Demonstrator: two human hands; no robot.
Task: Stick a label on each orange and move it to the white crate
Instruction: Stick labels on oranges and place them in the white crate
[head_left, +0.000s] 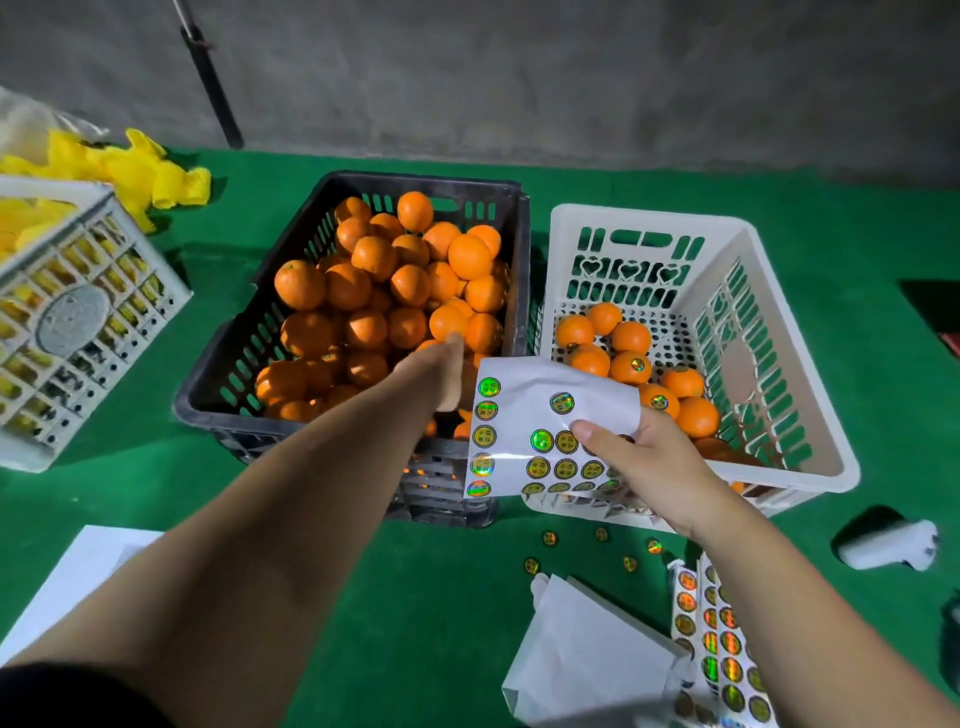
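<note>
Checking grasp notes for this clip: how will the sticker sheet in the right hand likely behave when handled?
The sticker sheet is probably floppy: its top edge curls over while the right hand pinches one side. It looks thin, so likely light. Its glossy backing may slip in a loose grip.

The left arm is extended forward, bare to the forearm, with a dark sleeve seen at the upper arm. The left hand (436, 371) is reached out, its fingertips hidden from view; its grip cannot be determined. The right hand (641, 462) is raised, thumb pressed on top, fingers curled beneath in a pinch.
</note>
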